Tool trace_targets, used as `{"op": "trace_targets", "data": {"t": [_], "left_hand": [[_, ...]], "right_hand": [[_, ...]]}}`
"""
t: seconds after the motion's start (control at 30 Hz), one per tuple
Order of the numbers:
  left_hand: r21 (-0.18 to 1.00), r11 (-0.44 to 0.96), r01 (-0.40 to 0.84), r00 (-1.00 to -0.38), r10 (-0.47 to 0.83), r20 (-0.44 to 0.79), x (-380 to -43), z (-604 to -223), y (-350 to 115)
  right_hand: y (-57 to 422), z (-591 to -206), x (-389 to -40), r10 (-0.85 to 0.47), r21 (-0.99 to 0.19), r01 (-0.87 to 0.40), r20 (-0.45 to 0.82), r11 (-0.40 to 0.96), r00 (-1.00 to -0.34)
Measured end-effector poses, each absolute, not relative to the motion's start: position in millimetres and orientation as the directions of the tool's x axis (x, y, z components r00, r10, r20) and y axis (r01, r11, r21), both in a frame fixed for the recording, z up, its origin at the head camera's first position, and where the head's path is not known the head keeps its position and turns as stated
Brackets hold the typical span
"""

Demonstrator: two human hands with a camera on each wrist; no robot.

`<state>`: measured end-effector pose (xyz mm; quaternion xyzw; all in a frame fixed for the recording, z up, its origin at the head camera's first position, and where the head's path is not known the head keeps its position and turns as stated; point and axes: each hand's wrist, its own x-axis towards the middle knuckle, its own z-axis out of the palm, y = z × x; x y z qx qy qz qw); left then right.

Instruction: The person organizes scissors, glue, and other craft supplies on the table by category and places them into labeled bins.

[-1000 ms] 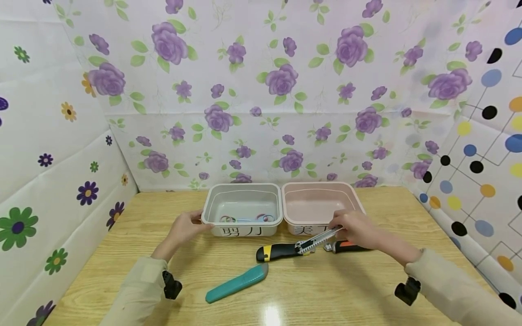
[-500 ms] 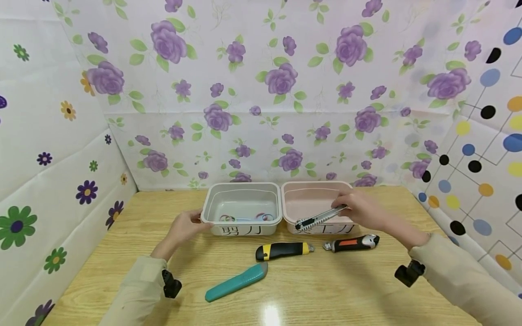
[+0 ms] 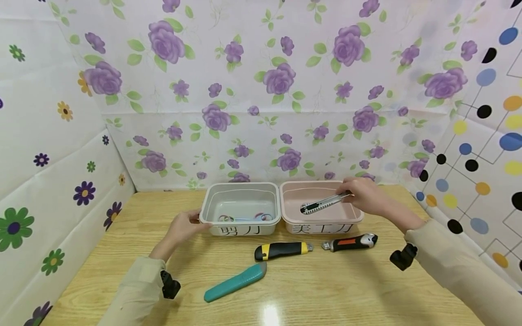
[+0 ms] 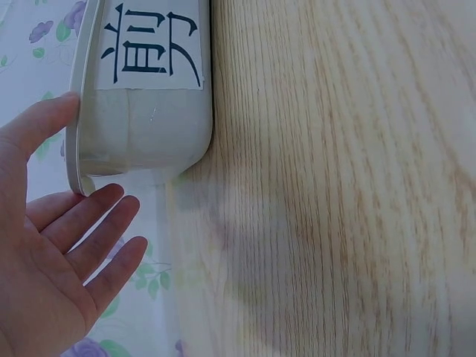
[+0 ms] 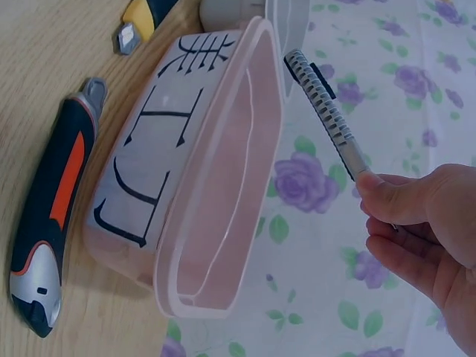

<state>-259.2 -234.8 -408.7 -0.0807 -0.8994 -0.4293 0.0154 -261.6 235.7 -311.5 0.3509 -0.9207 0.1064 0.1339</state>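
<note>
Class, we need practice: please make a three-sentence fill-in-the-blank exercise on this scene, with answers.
1. The right hand holds a silver knife above the ____ box.
2. The left hand touches the gray box near its front ____ corner.
3. On the table lie ____ other knives.

Missing words: pink; left; three.

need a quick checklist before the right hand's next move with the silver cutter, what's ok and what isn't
1. Silver cutter pinched in the right hand: ok.
2. Cutter raised above the pink bin's rim: ok, the right wrist view shows it clear.
3. Pink bin upright: ok, opening faces up.
4. Pink bin steadied by a hand: not ok; the left hand touches the grey bin instead.
5. Blade retracted: cannot tell.
6. Other cutters put away: not ok; the teal, black-and-yellow and black-and-orange ones lie on the table.
</note>
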Motion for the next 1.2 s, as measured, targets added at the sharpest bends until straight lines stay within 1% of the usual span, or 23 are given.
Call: {"op": "trace_targets", "data": {"t": [0.2, 0.43, 0.73, 1.03, 1.2], "left_hand": [[0.767, 0.621, 0.162, -0.986, 0.129, 0.104, -259.2, -409.1, -236.7], [0.767, 0.624, 0.147, -0.989, 0.118, 0.094, -260.7, -411.0, -236.9], [0.773, 0.615, 0.156, -0.987, 0.121, 0.103, -260.3, -411.4, -236.4], [0.784, 0.603, 0.147, -0.988, 0.122, 0.092, -259.4, -411.4, -235.8], [0.785, 0.602, 0.145, -0.989, 0.121, 0.089, -259.6, -412.1, -235.6]], "right_hand": [[239.3, -315.4, -270.2, -0.600, -0.102, -0.656, 0.319, 0.748, -0.734], [243.6, -324.6, -278.8, -0.577, -0.115, -0.624, 0.280, 0.773, -0.767], [247.7, -345.0, -293.8, -0.545, -0.166, -0.589, 0.246, 0.791, -0.801], [245.9, -363.3, -301.3, -0.569, -0.183, -0.596, 0.180, 0.782, -0.803], [246.0, -373.1, -306.0, -0.583, -0.171, -0.610, 0.185, 0.773, -0.791]]}}
